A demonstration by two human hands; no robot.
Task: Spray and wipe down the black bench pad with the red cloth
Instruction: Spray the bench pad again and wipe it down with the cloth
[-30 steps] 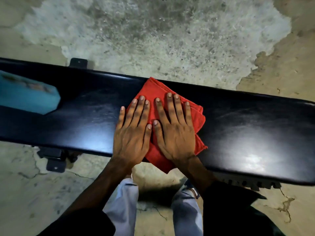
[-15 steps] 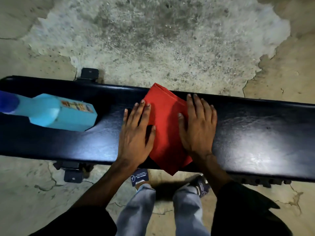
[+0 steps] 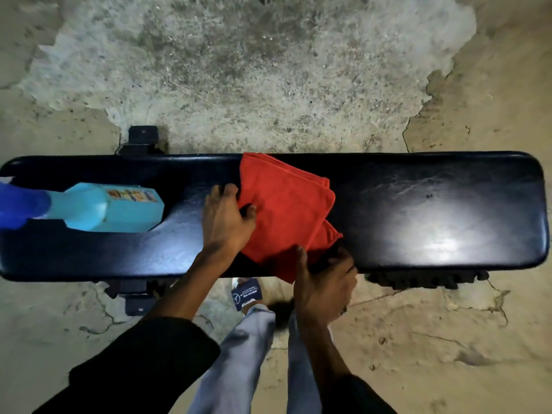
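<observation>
The black bench pad (image 3: 433,210) runs across the view from left to right. A folded red cloth (image 3: 286,210) lies on its middle, one corner hanging over the near edge. My left hand (image 3: 225,219) pinches the cloth's left edge with curled fingers. My right hand (image 3: 324,283) is at the pad's near edge, fingers curled around the cloth's lower right corner. A light blue spray bottle (image 3: 110,209) with a dark blue cap lies on its side on the pad's left part.
Black metal bench feet (image 3: 142,138) stick out behind and in front on the left. A toothed black bracket (image 3: 418,280) shows under the right near edge. Cracked concrete floor (image 3: 268,70) lies all around. My legs and shoes stand close to the near edge.
Both hands lay flat on the cloth before. Now the left hand has curled onto its left edge and the right has dropped back to grip its near corner. The view has pulled back.
</observation>
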